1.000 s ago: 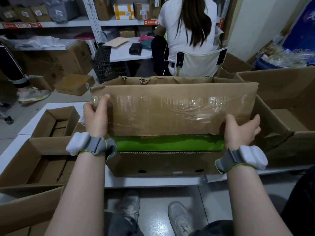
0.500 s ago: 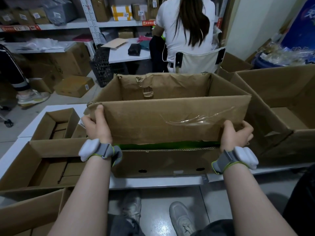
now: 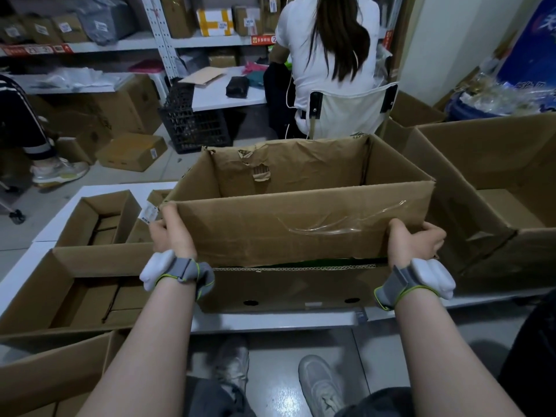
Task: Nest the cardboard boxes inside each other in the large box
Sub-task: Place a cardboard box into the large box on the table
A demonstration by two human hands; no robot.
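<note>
I hold an open brown cardboard box (image 3: 301,224) by its two near corners, with loose clear tape on its near wall. My left hand (image 3: 171,233) grips the near-left corner and my right hand (image 3: 412,239) grips the near-right corner. The box sits partway down inside a larger box (image 3: 288,287) with two round holes in its front wall and a green inner edge. That larger box stands on the white table (image 3: 270,322).
A big open box (image 3: 493,182) stands to the right. Open boxes with smaller boxes nested inside lie at the left (image 3: 75,284) and behind it (image 3: 99,215). A person (image 3: 328,55) sits ahead on a white chair, shelves beyond. A black crate (image 3: 192,124) is on the floor.
The box I hold has tipped from tilted toward me to upright and gone down into the larger box. The green strip below it has nearly vanished. Both hands moved down with it.
</note>
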